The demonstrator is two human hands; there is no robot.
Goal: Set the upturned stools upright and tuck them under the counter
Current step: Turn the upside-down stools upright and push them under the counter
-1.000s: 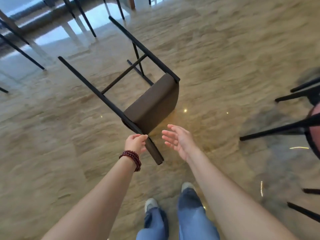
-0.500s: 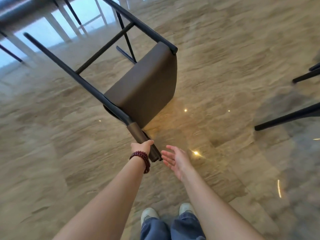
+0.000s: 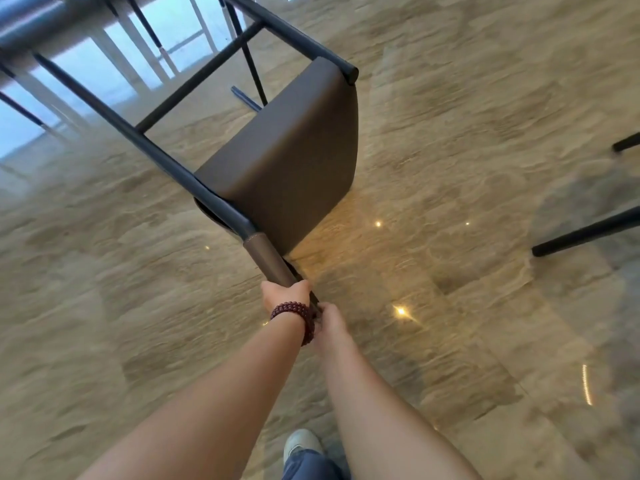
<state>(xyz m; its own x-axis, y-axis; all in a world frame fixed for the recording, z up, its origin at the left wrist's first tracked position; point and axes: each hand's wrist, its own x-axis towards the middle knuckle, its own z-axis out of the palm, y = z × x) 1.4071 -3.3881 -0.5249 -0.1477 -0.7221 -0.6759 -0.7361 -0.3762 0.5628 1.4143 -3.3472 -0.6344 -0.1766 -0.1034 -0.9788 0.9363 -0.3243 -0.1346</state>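
A tall stool (image 3: pixel 287 168) with a brown padded seat and dark metal legs hangs tilted in front of me, legs pointing away to the upper left. My left hand (image 3: pixel 285 295), a red bead bracelet on its wrist, grips the brown padded backrest bar at its near end. Just below and right of it, my right hand (image 3: pixel 329 317) holds the end of the same bar; its fingers are mostly hidden behind the left wrist.
Polished beige stone floor (image 3: pixel 450 133) lies all around. Dark legs of another stool (image 3: pixel 585 233) reach in from the right edge. Legs of more stools (image 3: pixel 149 32) and a counter edge (image 3: pixel 31 19) are at the top left. My shoe (image 3: pixel 301 445) is at the bottom.
The stool has come closer and higher toward me. My right hand, open beside the bar before, has moved in and taken hold of the bar's end below my left hand.
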